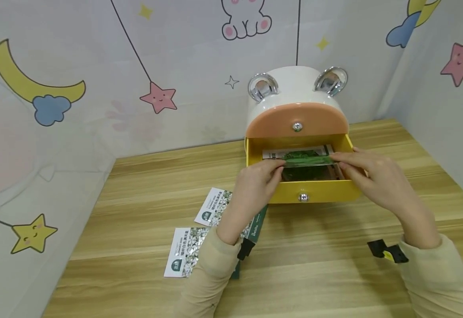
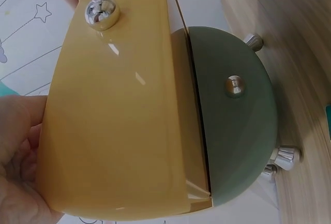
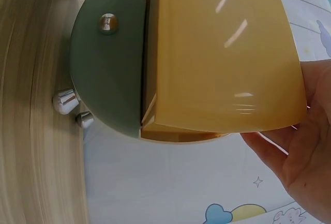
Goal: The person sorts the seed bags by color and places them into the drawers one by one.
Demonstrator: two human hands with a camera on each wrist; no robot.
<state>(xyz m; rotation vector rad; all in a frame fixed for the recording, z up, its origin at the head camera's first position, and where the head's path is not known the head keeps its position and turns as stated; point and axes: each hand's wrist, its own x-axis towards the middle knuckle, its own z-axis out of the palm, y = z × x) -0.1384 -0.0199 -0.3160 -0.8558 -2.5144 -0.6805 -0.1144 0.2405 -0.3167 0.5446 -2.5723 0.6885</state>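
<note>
A flat green packet point(image 1: 309, 160), seen nearly edge-on, is held over the pulled-out yellow drawer point(image 1: 331, 191). My left hand point(image 1: 255, 183) pinches its left end between thumb and fingers, while my right hand point(image 1: 378, 179) pinches the right end. Beneath it, at least one more packet with a white edge point(image 1: 273, 154) lies inside the drawer. Both wrist views look at the drawer's glossy front point(image 2: 114, 120) from below. There the left hand point(image 2: 20, 157) and right hand point(image 3: 310, 146) show at its outer edges, and the drawer front hides the held packet.
The drawer belongs to an animal-shaped cabinet point(image 1: 295, 84) with chrome ears, an orange top drawer point(image 1: 267, 123) and a green lower drawer point(image 2: 232, 125). Flower seed packets point(image 1: 179, 251) lie on the wooden table point(image 1: 136, 198) to the left, partly under my left arm. A patterned cloth hangs behind.
</note>
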